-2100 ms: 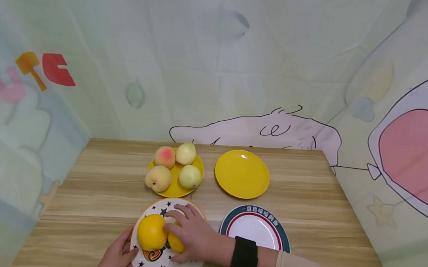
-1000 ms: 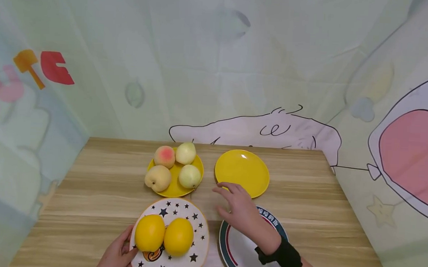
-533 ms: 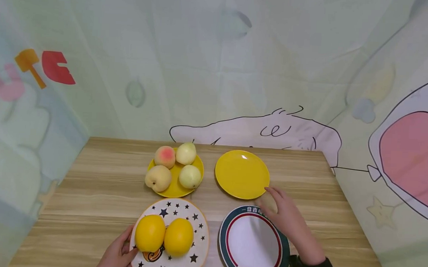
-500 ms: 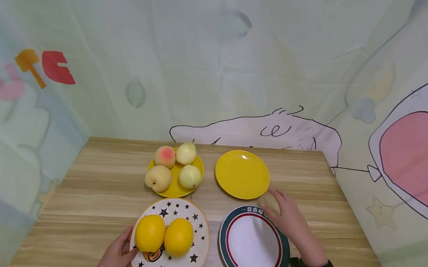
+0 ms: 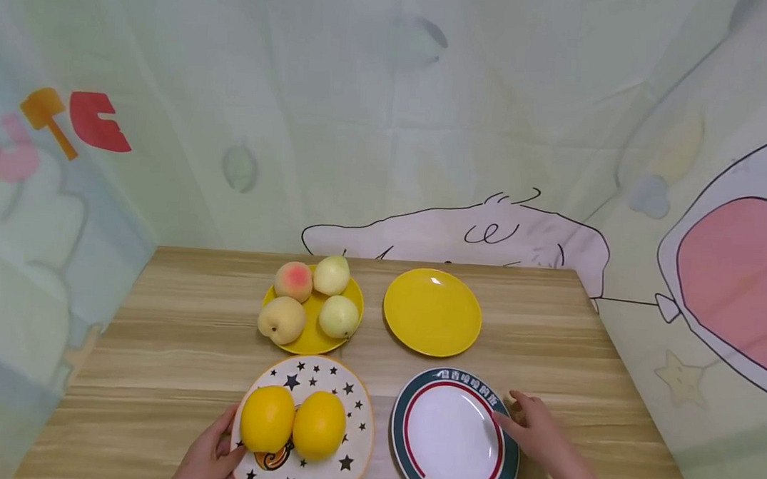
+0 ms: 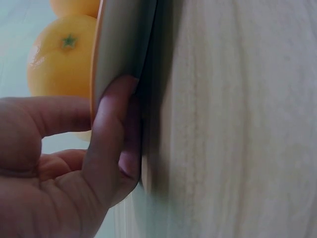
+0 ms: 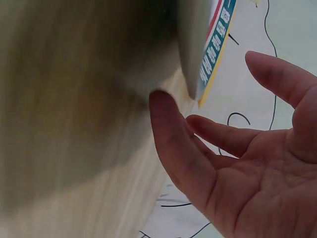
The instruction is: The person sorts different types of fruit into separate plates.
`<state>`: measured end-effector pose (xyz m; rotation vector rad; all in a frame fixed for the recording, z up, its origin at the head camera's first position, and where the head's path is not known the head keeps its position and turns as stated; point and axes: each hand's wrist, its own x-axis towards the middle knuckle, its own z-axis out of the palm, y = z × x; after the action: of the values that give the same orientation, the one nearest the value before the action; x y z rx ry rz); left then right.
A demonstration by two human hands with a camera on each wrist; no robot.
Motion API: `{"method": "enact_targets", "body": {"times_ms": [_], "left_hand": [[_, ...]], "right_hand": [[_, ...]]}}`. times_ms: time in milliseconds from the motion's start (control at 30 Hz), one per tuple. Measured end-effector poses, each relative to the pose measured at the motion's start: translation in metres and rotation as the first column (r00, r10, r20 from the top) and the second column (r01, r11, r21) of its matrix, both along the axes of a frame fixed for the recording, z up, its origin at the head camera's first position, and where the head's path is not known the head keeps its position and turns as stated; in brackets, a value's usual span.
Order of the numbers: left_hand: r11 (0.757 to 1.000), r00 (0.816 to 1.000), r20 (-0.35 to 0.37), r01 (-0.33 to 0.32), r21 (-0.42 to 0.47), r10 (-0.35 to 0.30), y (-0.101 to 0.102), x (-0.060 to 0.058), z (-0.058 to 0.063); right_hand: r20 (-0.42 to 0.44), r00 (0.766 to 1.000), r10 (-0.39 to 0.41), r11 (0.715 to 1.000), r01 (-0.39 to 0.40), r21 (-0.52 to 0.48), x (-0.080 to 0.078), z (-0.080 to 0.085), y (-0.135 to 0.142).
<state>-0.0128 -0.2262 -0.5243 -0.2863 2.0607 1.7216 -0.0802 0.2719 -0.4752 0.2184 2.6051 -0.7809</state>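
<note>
Evidently, on the wooden table [image 5: 159, 372], the starred plate [image 5: 357, 438] at lower centre-left and green-rimmed plate [image 5: 448, 439] at lower centre-right are seen, the former's rim pinched by the left hand [image 5: 208, 453], the latter's seemingly targeted by the empty, loosely spread right hand [image 5: 534, 428], whose closing is probably called for next

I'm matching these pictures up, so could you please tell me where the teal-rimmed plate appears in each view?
Head: the teal-rimmed plate is at the bottom, right of centre, by the right hand.
Left wrist: not in it.
Right wrist: at the top, right of centre, seen at a steep angle, its lettered rim showing.
Shared landmark: the wooden tabletop.
</note>
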Motion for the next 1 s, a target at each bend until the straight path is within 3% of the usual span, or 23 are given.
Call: {"method": "enact_targets", "body": {"times_ms": [100,333,533,633,700,733,800,900,933,1000], "left_hand": [[1.0,1.0,0.02,-0.021,-0.014,0.021,0.002,0.0,0.0],[0.996,0.998,0.028,-0.062,-0.057,0.063,0.005,0.0,0.001],[0.999,0.999,-0.008,-0.035,-0.037,0.034,0.001,0.002,0.002],[0.993,0.998,-0.03,-0.053,-0.102,0.05,0.002,0.002,0.004],[0.978,0.997,-0.064,-0.062,-0.199,0.05,0.002,0.002,0.006],[0.959,0.995,-0.09,-0.061,-0.276,0.037,0.001,0.002,0.007],[0.906,0.988,-0.152,-0.057,-0.42,-0.009,-0.001,-0.001,0.012],[0.836,0.97,-0.235,-0.079,-0.543,-0.061,-0.008,-0.006,0.02],[0.823,0.965,-0.253,-0.084,-0.561,-0.073,-0.01,-0.008,0.023],[0.833,0.959,-0.275,-0.096,-0.544,-0.07,-0.013,-0.015,0.03]], "right_hand": [[-0.008,1.0,-0.008,1.0,0.008,-0.029,0.006,-0.007,0.001],[-0.115,0.993,-0.027,0.992,0.012,-0.129,0.016,-0.02,0.004],[-0.071,0.995,-0.076,0.982,0.062,-0.181,0.016,-0.027,0.009],[-0.048,0.993,-0.106,0.974,0.094,-0.205,0.016,-0.029,0.01],[-0.043,0.993,-0.113,0.97,0.1,-0.221,0.015,-0.029,0.011],[-0.04,0.992,-0.118,0.968,0.107,-0.226,0.015,-0.029,0.011],[-0.027,0.992,-0.126,0.966,0.116,-0.231,0.014,-0.027,0.011],[-0.002,0.993,-0.122,0.967,0.118,-0.226,0.014,-0.025,0.011],[0.009,0.992,-0.128,0.965,0.127,-0.231,0.013,-0.024,0.01],[0.033,0.991,-0.128,0.962,0.133,-0.239,0.013,-0.023,0.01]]}}
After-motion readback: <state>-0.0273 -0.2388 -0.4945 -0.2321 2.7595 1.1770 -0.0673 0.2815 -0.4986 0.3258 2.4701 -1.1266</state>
